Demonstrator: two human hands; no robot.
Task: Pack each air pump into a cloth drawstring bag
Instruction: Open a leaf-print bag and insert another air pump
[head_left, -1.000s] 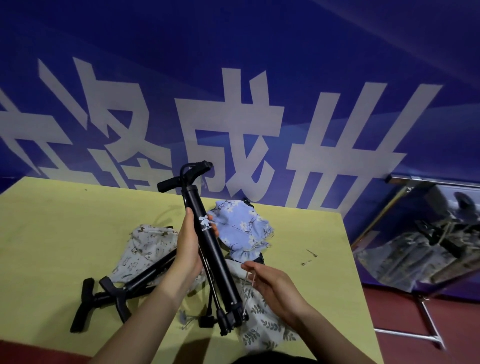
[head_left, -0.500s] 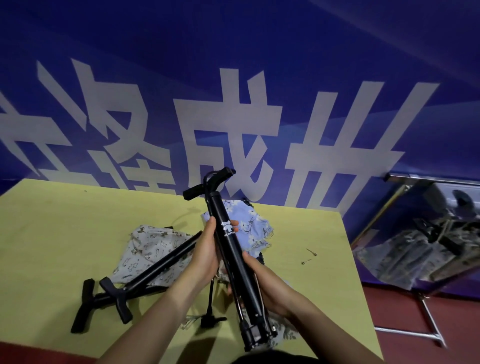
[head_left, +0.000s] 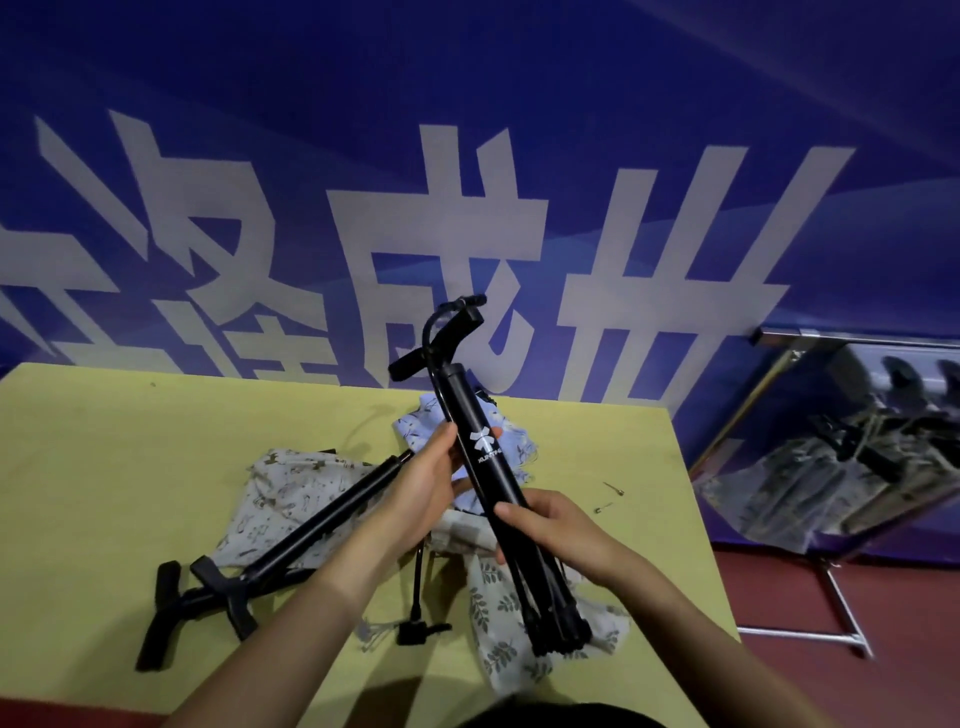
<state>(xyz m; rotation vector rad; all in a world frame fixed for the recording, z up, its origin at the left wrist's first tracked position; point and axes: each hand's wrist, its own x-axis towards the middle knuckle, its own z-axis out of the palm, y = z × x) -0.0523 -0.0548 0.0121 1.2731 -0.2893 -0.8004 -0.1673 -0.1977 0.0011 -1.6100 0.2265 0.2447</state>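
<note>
both hands, left hand (head_left: 421, 486) and right hand (head_left: 550, 535), grasp the pump (head_left: 485, 457) tilted, likely aiming its foot into the leaf-print bag (head_left: 498, 654).

Both forearms bare, no sleeves, no rings or watch on left hand (head_left: 423, 496) or right hand (head_left: 558, 538).

left grip (head_left: 428, 488) curled, right grip (head_left: 553, 538) curled
</note>
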